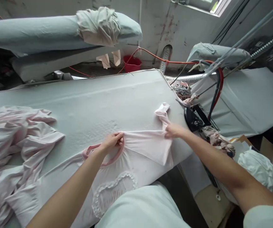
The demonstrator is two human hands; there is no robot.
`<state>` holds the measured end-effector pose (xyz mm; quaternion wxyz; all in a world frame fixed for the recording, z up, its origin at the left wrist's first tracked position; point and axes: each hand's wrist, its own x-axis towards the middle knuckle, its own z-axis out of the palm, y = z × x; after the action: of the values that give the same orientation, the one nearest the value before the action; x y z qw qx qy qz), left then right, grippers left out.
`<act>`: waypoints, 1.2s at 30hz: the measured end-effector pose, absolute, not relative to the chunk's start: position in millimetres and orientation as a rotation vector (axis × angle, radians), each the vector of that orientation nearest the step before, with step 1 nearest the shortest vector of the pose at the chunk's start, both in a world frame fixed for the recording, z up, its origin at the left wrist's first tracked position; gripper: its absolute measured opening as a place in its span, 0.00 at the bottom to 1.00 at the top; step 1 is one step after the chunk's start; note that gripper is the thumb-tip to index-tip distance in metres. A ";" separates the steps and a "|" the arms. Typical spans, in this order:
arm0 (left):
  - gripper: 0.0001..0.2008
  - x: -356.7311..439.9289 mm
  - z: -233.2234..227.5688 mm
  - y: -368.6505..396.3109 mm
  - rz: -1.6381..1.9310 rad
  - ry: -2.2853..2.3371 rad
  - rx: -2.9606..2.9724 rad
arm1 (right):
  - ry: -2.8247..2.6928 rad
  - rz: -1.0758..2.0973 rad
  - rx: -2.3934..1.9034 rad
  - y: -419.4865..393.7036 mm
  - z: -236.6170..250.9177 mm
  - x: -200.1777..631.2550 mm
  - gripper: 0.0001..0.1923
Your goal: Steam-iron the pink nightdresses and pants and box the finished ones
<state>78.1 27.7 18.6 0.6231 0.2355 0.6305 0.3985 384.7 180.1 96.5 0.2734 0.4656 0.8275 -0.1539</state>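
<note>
Lying face-up on the ironing table [117, 95], a pink shirt [131, 164] has its neckline toward the far side and its body trailing back toward the person, over the near edge. Long axis runs roughly near-to-far; the shoulder line runs left-to-right between the hands.

Left hand [113, 141]: closed in a pinch on the darker pink collar [95, 152], at the right end of the neck opening. Fingers curled tight, cloth gathered under them.

Right hand [174, 130]: closed on the sleeve [163, 115], which stands up crumpled and points away toward the far right corner. Shoulder cloth between the hands is pulled nearly flat.

Sleeve lies just beside the right hand, well apart from the left. A frilled heart [113, 193] sits on the chest below the collar.

An iron [194, 118] rests at the table's right edge, near the right hand. A heap of pink garments [15, 148] lies on the left.
</note>
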 end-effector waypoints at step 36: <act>0.28 82.3 25.4 8.8 0.140 1.631 1.540 | 2.002 -1.307 2.346 -46.3 48.3 238.7 0.22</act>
<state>82.3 8.8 25.4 0.4323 0.6178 0.6545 0.0563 238.7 -46.3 48.3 -0.1038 0.6966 0.5944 -0.3881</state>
